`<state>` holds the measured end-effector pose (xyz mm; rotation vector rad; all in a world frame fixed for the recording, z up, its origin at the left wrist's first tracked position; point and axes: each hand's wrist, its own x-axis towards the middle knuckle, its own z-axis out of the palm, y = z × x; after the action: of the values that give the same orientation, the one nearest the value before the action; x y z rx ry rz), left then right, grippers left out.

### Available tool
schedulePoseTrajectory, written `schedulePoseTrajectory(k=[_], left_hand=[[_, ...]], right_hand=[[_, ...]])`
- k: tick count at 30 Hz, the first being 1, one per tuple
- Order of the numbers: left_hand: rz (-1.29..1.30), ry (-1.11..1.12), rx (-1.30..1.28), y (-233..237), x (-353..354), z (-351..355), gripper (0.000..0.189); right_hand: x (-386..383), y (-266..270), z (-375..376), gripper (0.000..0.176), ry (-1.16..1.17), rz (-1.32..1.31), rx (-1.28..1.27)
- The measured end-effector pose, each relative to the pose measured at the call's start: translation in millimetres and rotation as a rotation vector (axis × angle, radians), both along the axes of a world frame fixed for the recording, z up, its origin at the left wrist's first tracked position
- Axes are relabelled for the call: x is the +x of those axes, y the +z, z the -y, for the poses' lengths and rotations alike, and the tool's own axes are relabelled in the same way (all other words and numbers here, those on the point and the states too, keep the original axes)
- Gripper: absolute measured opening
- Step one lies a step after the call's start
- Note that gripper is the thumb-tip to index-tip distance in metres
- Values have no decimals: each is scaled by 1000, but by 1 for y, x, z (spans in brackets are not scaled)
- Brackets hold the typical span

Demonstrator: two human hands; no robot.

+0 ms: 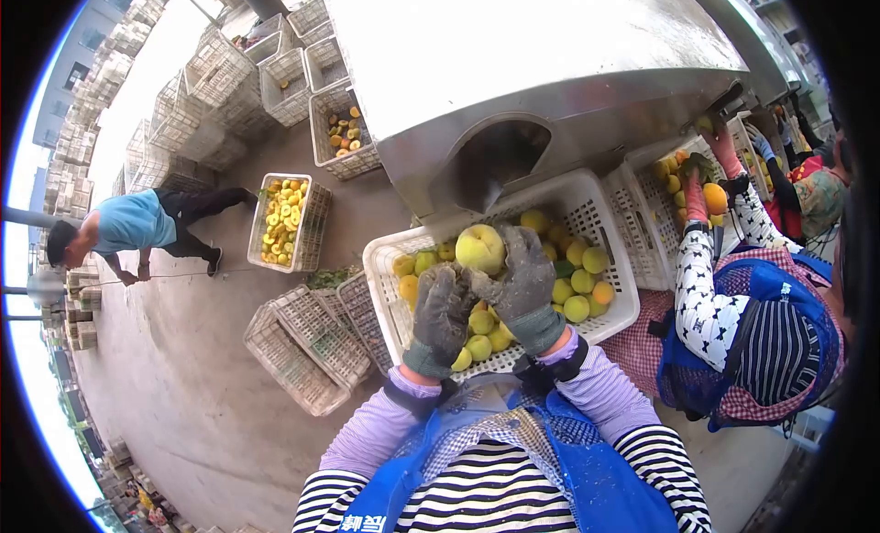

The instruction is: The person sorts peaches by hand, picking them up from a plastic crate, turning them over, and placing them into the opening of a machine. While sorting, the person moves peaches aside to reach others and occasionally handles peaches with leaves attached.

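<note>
My left hand (pixel 441 318) and my right hand (pixel 523 291), both in dirty dark grey gloves, meet above a white plastic crate (pixel 379 269). A large yellow-green peach (pixel 480 248) is between their fingertips. My right fingers curl along its right side, and my left fingers close at its lower left. Where the thumbs meet under the fruit, the gloves hide the details. Below my hands, the crate holds several smaller green and yellow peaches (pixel 583 282), with a green leaf among them.
A metal machine with a dark chute opening (pixel 500 162) stands behind the crate. Empty crates (pixel 307 343) lie on the floor at left, near a crate of cut fruit (pixel 286 219). A co-worker (pixel 742 336) handles fruit at right; another person (pixel 137 226) bends forward, pulling a line.
</note>
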<state>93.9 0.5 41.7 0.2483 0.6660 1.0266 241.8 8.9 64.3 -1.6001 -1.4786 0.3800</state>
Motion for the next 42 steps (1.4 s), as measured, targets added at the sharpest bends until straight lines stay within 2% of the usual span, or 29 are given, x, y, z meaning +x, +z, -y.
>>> schedulePoseTrajectory(k=[3,4,5,7,10,13,14,15,16,17,18,19,21,22,25,26,28,29,31,32,35,36,38,41,42], left_hand=[[-308,45,141,-4,-23,-10,43],[-505,32,69,-4,-29,-9,43],[-694,-36,76,-29,-41,-6,46],[-1067,-246,202,-87,-59,3,54],[-1624,-620,563,-88,-48,10,62],[-1753,-1198,517,-116,-27,19,72],[-1787,-1374,578,-124,-19,19,74],[-1754,-1455,562,-136,-14,19,74],[-1719,-1537,548,-150,-10,18,74],[-1682,-1616,533,-159,-5,19,73],[-1762,-1561,604,-156,1,26,72],[-1776,-1515,656,-158,2,28,71],[-1806,-1427,770,-165,0,29,70],[-1795,-1470,752,-169,1,28,70],[-1769,-1527,760,-179,7,22,67],[-1776,-1501,791,-179,5,25,66],[-1760,-1519,867,-190,0,25,65],[-1712,-1499,754,-184,1,19,65],[-1614,-1454,540,-166,6,3,64],[-1557,-1199,627,-177,-5,8,59],[-972,-608,350,-141,-13,4,59],[-874,-534,368,-114,-8,2,59],[-678,-383,388,-54,4,1,58],[-715,-342,440,-29,6,-6,61],[-684,-331,466,-28,7,-8,56]], right_hand=[[11,-17,-62,61,-145,260,69],[14,-24,-85,60,-122,299,-25],[15,-34,-108,58,-98,335,-122],[21,-62,-142,59,-82,375,122],[41,-37,-122,56,-28,254,-230],[67,-70,-62,55,274,296,-333],[63,-86,-42,55,442,476,-569],[57,-110,-21,54,609,651,-805],[57,-150,2,53,860,791,-765],[52,-180,25,54,995,849,-782],[49,-202,40,55,1138,909,-795],[50,-218,45,56,1130,898,-778],[48,-219,43,59,1103,866,-741],[49,-221,35,69,1191,791,-922],[74,-189,31,69,953,204,-1029],[90,-188,34,71,959,-53,-928],[98,-132,40,72,762,-590,-895],[99,-105,44,73,653,-855,-862],[102,-83,45,76,617,-918,-763],[102,-78,47,77,597,-953,-713],[95,-80,50,81,462,-920,-661],[87,-67,49,81,411,-886,-580],[73,-63,53,80,335,-660,-441],[57,-43,49,84,222,-447,-251],[55,-38,46,84,180,-411,-193]])
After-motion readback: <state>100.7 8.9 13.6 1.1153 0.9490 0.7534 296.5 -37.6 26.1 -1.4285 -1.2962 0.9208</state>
